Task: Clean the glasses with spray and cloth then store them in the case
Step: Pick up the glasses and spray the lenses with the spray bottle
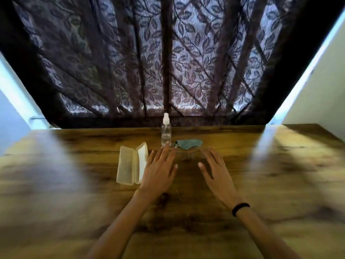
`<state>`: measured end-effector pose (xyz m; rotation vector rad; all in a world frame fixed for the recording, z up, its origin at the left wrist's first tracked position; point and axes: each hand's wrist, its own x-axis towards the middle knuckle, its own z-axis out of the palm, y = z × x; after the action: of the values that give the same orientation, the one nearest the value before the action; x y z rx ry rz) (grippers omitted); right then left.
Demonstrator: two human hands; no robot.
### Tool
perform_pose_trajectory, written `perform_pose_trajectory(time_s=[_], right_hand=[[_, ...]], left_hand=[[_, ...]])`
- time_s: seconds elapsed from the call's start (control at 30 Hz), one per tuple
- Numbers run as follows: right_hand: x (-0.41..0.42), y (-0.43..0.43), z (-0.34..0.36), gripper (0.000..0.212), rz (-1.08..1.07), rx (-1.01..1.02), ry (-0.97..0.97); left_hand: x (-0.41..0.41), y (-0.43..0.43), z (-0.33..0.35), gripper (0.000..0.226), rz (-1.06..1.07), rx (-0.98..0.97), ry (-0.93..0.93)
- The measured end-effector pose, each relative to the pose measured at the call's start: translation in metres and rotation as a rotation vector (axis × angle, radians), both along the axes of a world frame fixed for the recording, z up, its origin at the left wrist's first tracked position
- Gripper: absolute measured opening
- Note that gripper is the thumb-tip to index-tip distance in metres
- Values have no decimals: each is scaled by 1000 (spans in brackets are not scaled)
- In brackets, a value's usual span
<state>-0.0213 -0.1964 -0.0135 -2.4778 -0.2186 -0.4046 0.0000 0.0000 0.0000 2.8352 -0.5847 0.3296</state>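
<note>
A pale translucent glasses case lies open on the wooden table, left of my hands. Behind it stands a clear spray bottle with a white cap. A blue-grey cloth lies crumpled to the bottle's right. Clear-framed glasses rest faintly visible on the table between my fingertips, in front of the cloth. My left hand stretches forward with straight fingers, just right of the case. My right hand reaches forward too, fingers spread, holding nothing. A black band circles my right wrist.
A dark leaf-patterned curtain hangs behind the table's far edge. Pale walls stand at both sides. Bright streaks of light cross the tabletop left and right.
</note>
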Motion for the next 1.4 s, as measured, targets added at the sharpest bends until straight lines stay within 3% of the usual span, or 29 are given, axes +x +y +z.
perform_pose_trajectory(time_s=[0.2, 0.47, 0.67, 1.23, 1.4], right_hand=[[-5, -16, -9, 39, 16, 223, -70], [20, -26, -12, 47, -58, 162, -66], [32, -32, -16, 41, -97, 160, -3], [49, -27, -13, 21, -179, 264, 10], [51, -18, -3, 16, -165, 411, -32]], left_hand=[[5, 6, -6, 51, -12, 37, -59], [15, 2, -11, 62, -32, 106, -2], [20, 0, -17, 53, -14, 98, -37], [37, 9, -5, 21, 47, -185, 11], [37, 15, -2, 22, 125, -333, 52]])
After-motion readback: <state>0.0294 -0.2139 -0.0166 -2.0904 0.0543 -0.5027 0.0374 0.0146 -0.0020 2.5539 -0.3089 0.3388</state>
